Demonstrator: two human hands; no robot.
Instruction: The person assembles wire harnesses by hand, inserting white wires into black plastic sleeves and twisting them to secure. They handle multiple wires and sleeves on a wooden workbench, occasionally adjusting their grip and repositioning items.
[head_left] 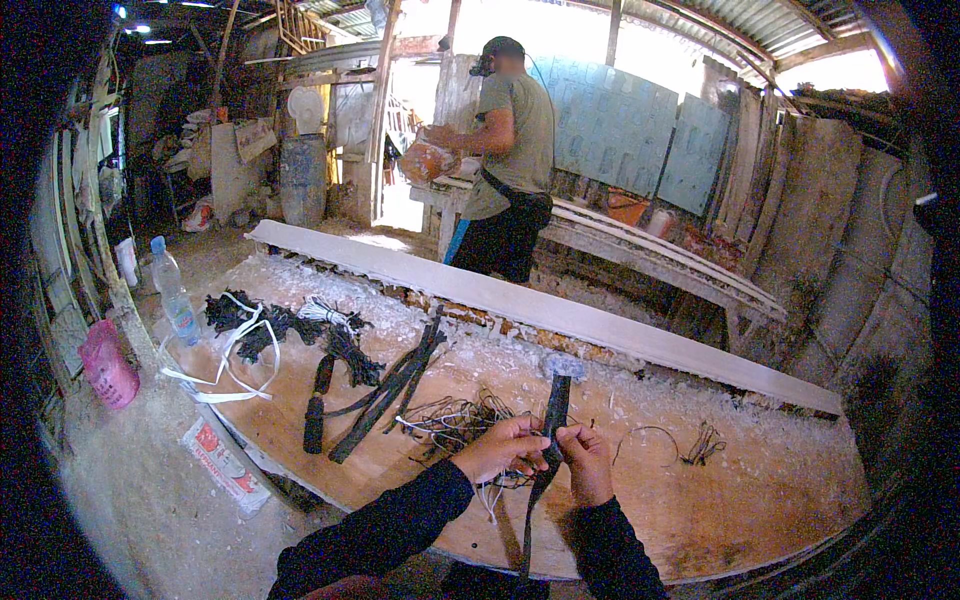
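Both hands meet over the near middle of a wooden worktop (660, 520), pinching one long black strip (558, 402). My left hand (503, 450) is closed on the strip's left edge, fingertips together. From the right, my right hand (586, 464) grips it at the same height. The strip's wide upper part points away from me, while a narrower tail hangs toward the table's near edge. Just left of my left hand lies a tangle of dark and white cords (455, 420). Farther left are several loose black strips (390, 385) and a dark-handled tool (315, 420).
A long pale board (520, 302) runs along the worktop's far edge. Bundles of black ties (345, 345), white straps (240, 350) and a plastic bottle (173, 290) lie at the left. Beyond the board, another person (512, 150) stands at a bench. Small dark cords (704, 445) lie right.
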